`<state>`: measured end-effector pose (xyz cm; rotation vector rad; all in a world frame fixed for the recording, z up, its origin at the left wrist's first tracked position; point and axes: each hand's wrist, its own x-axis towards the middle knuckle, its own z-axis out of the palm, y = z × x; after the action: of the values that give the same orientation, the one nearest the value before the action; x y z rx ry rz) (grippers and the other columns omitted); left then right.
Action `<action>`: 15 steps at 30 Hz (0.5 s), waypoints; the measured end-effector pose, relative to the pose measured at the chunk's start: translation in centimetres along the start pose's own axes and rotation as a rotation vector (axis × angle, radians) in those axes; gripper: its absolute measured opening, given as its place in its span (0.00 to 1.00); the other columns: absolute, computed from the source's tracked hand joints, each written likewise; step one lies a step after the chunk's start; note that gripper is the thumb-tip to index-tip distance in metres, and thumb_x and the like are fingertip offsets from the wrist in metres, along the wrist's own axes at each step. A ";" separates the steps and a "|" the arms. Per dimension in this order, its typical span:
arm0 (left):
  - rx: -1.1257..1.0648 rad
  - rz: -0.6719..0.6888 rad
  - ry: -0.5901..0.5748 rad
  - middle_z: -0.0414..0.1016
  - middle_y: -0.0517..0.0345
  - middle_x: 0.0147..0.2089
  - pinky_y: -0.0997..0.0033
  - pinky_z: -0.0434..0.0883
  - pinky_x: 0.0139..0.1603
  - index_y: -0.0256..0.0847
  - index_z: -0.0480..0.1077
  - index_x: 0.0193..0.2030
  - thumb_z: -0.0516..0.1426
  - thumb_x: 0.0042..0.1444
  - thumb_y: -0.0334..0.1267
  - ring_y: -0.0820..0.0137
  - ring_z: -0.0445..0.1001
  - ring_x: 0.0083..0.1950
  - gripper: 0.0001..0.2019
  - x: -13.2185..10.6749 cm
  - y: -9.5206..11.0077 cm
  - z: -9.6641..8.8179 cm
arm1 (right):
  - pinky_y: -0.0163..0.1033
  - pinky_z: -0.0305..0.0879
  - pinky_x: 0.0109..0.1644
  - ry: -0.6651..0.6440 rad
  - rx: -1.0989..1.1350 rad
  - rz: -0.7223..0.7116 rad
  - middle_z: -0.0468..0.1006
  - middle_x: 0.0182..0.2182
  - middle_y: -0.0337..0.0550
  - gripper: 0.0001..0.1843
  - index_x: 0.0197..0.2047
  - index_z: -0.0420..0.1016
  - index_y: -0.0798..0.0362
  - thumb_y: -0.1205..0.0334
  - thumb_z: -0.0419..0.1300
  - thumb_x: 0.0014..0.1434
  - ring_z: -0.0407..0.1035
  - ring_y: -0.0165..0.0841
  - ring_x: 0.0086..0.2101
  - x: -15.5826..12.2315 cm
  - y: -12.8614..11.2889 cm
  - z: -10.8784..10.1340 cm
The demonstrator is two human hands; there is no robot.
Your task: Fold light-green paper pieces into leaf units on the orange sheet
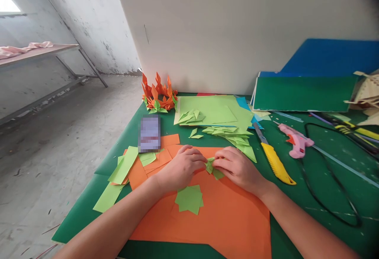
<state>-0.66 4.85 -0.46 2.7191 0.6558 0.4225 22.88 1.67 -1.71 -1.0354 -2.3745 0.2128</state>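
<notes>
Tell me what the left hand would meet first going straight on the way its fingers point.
Likely the small folded green paper, which the left hand seems to touch; the right hand is just beyond, though exact depth is unclear.

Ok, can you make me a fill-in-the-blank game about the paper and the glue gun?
1. The left hand and right hand hold a folded paper piece coloured ____.
2. The big paper sheet under the hands is ____.
3. The glue gun is mostly ____.

Missing words: green; orange; pink.
</notes>
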 end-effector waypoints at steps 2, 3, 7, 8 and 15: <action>-0.009 -0.007 0.000 0.76 0.61 0.53 0.58 0.53 0.61 0.44 0.72 0.46 0.48 0.56 0.20 0.67 0.68 0.54 0.19 0.0 0.0 0.0 | 0.43 0.66 0.46 -0.038 0.019 -0.015 0.77 0.38 0.44 0.10 0.39 0.76 0.50 0.65 0.53 0.67 0.69 0.36 0.41 0.0 0.0 0.0; -0.004 -0.004 0.002 0.76 0.61 0.52 0.58 0.53 0.61 0.44 0.72 0.46 0.48 0.56 0.21 0.67 0.68 0.54 0.19 0.0 0.0 -0.1 | 0.42 0.66 0.46 -0.052 0.036 -0.019 0.77 0.38 0.43 0.09 0.40 0.76 0.50 0.64 0.53 0.67 0.69 0.35 0.41 0.0 0.0 0.0; 0.049 0.016 -0.016 0.76 0.61 0.53 0.54 0.52 0.61 0.45 0.72 0.47 0.47 0.60 0.23 0.64 0.66 0.56 0.18 -0.1 0.1 -0.3 | 0.42 0.66 0.46 -0.070 0.045 -0.017 0.77 0.38 0.43 0.08 0.40 0.76 0.50 0.61 0.55 0.66 0.70 0.35 0.41 0.0 -0.1 0.1; 0.061 0.019 -0.026 0.76 0.61 0.53 0.54 0.52 0.61 0.45 0.73 0.46 0.47 0.60 0.23 0.63 0.65 0.56 0.18 -0.1 0.1 -0.4 | 0.42 0.66 0.46 -0.068 0.034 -0.023 0.77 0.38 0.43 0.09 0.40 0.76 0.50 0.61 0.55 0.67 0.70 0.36 0.41 0.0 -0.2 0.1; 0.062 0.012 -0.052 0.76 0.65 0.52 0.52 0.48 0.62 0.46 0.73 0.44 0.47 0.58 0.22 0.64 0.65 0.57 0.19 0.0 0.1 -0.8 | 0.42 0.65 0.41 -0.080 0.013 -0.003 0.77 0.35 0.43 0.09 0.37 0.74 0.51 0.65 0.53 0.66 0.69 0.35 0.37 0.1 -0.9 0.4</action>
<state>-0.88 4.95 0.30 2.7837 0.6497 0.3385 22.04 1.12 -1.65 -1.0352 -2.4423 0.2724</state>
